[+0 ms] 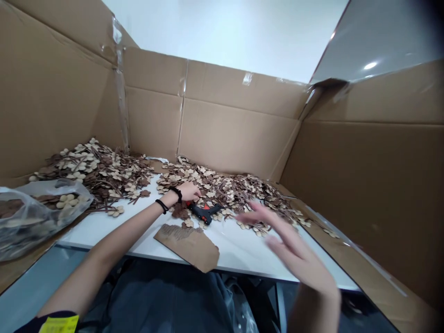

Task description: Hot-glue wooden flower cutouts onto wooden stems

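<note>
My left hand (pixel 189 190), with black bands at its wrist, is over the near edge of a pile of flower-shaped cutouts (pixel 204 178) in cream and brown. Its fingers are curled in, and what they hold, if anything, is hidden. Just below them lies a black glue gun (pixel 204 212) with orange parts, beside some dark brown cutouts (pixel 181 209). My right hand (pixel 291 236) is blurred by motion above the right part of the table, fingers stretched out and apart, with nothing visible in it. A torn cardboard piece (pixel 190 247) lies at the table's front edge.
Tall cardboard walls (pixel 239 129) enclose the white table (pixel 239 249) at the back and both sides. Another heap of cutouts (pixel 100 171) rises at the back left. In front of it sits a clear plastic bag (pixel 45 215) with more cutouts inside.
</note>
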A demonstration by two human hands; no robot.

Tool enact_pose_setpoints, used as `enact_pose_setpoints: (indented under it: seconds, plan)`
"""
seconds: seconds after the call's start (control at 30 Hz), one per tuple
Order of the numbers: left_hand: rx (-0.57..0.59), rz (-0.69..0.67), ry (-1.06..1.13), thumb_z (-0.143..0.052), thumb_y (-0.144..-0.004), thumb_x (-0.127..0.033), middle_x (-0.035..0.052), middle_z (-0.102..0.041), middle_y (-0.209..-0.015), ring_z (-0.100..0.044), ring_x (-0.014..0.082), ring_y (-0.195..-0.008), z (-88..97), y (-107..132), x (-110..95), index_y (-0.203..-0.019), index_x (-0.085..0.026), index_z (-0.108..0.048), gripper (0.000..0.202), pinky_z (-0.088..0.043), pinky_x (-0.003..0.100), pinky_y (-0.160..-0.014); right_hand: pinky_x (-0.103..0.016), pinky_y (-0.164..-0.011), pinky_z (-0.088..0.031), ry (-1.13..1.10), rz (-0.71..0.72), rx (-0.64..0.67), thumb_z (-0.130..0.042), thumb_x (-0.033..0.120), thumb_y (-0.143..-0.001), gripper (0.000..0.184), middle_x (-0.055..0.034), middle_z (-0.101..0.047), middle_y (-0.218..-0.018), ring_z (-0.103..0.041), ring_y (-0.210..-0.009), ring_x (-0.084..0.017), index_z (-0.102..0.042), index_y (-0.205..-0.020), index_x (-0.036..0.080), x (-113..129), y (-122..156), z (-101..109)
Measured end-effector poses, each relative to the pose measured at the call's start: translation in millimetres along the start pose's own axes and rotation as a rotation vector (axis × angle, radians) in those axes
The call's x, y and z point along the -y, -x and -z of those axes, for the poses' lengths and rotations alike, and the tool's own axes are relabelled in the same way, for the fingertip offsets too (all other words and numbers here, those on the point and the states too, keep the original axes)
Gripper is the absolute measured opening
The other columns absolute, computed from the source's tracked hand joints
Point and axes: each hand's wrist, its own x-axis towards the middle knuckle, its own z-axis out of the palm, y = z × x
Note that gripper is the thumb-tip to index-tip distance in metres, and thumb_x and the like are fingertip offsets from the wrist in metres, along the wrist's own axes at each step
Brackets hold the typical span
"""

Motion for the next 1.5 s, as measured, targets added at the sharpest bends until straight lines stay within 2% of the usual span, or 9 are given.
enact_pose_setpoints:
  seconds: [0.17,0.4,0.57,0.73,0.83,0.93,1.03,1.27,1.5]
  plan:
    - [0.082,-0.004,-0.074,-0.067,-0.063,-0.022,0.0046,-0.068,-0.062,-0.049,0.0144,-0.051,-3.4,-16.5,2.8,-0.065,-0.019,-0.073,0.008,-0.033,0.026,-0.057,-0.037,-0.091,-0.045,0.267,0.014,0.5,-0.043,0.014,-0.088,0.049,-0.0098,-0.056,-0.124,-0.051,-0.112,-0.023,-0.046,-0.135,0.027,-93.9,-82.2,-42.0]
    - [0.013,-0.034,-0.095,-0.063,-0.058,-0.013,0.0051,-0.064,-0.053,-0.05,0.0149,-0.055,-4.9,-27.7,1.9,-0.048,-0.017,-0.064,0.011,-0.036,0.029,-0.069,-0.042,-0.093,-0.039,0.563,0.076,0.527,-0.054,0.014,-0.08,0.054,-0.0125,-0.055,-0.121,-0.047,-0.112,-0.028,-0.049,-0.132,0.024,-158.1,-98.0,-101.0]
    - [-0.235,0.021,0.079,-0.052,-0.073,-0.02,0.0055,-0.07,-0.076,-0.059,0.0165,-0.071,8.7,-17.7,17.6,-0.077,-0.016,-0.072,0.021,-0.04,0.026,-0.071,-0.037,-0.087,-0.042,0.479,0.158,0.482,-0.049,0.009,-0.08,0.037,-0.0124,-0.059,-0.102,-0.051,-0.097,-0.023,-0.059,-0.114,0.017,-169.0,-105.4,-120.0]
    - [-0.761,0.225,0.882,-0.057,-0.079,-0.032,0.0078,-0.069,-0.088,-0.061,0.0149,-0.075,24.2,-3.0,40.6,-0.095,-0.011,-0.063,0.027,-0.042,0.022,-0.062,-0.035,-0.091,-0.042,0.183,0.191,0.283,-0.044,0.01,-0.082,0.035,-0.0144,-0.055,-0.114,-0.05,-0.105,-0.021,-0.051,-0.116,0.014,-168.6,-108.5,-112.9]
    - [-0.867,0.31,1.212,-0.054,-0.084,-0.029,0.0084,-0.067,-0.092,-0.062,0.0118,-0.071,26.7,5.8,44.0,-0.096,-0.012,-0.056,0.021,-0.037,0.019,-0.054,-0.036,-0.092,-0.041,-0.068,0.102,0.052,-0.047,0.018,-0.082,0.036,-0.0132,-0.055,-0.116,-0.052,-0.103,-0.022,-0.048,-0.118,0.015,-164.6,-111.9,-100.4]
    - [-0.786,0.285,1.386,-0.051,-0.088,-0.028,0.0107,-0.068,-0.1,-0.063,0.0101,-0.07,18.6,10.6,36.9,-0.096,-0.014,-0.051,0.017,-0.037,0.019,-0.054,-0.035,-0.08,-0.044,-0.237,-0.191,-0.217,-0.052,0.039,-0.082,0.033,-0.007,-0.06,-0.092,-0.053,-0.083,-0.02,-0.056,-0.104,0.015,-156.4,-120.4,-90.9]
    - [-0.67,0.256,1.405,-0.053,-0.088,-0.032,0.0116,-0.067,-0.106,-0.065,0.0123,-0.075,3.5,11.7,25.2,-0.104,-0.014,-0.05,0.024,-0.038,0.02,-0.056,-0.029,-0.061,-0.043,-0.46,-0.408,-0.294,-0.049,0.059,-0.08,0.044,-0.0023,-0.056,-0.069,-0.048,-0.063,-0.016,-0.062,-0.086,0.017,-146.8,-130.3,-86.0]
    - [-0.499,0.219,1.313,-0.059,-0.083,-0.041,0.0115,-0.068,-0.099,-0.066,0.0202,-0.088,-16.4,18.8,5.7,-0.1,-0.012,-0.06,0.033,-0.04,0.024,-0.061,-0.027,-0.05,-0.036,-0.552,-0.494,-0.271,-0.05,0.07,-0.072,0.055,0.0001,-0.047,-0.05,-0.04,-0.05,-0.013,-0.06,-0.057,0.018,-147.3,-128.1,-96.5]
    - [-0.427,0.115,1.493,-0.061,-0.082,-0.046,0.0101,-0.069,-0.097,-0.066,0.0202,-0.089,-8.3,30.5,-16.0,-0.092,-0.015,-0.056,0.033,-0.041,0.025,-0.068,-0.031,-0.059,-0.043,-0.586,-0.578,-0.446,-0.062,0.07,-0.059,0.051,-0.0028,-0.059,-0.06,-0.051,-0.059,-0.019,-0.057,-0.064,0.02,-156.0,-114.7,-106.8]
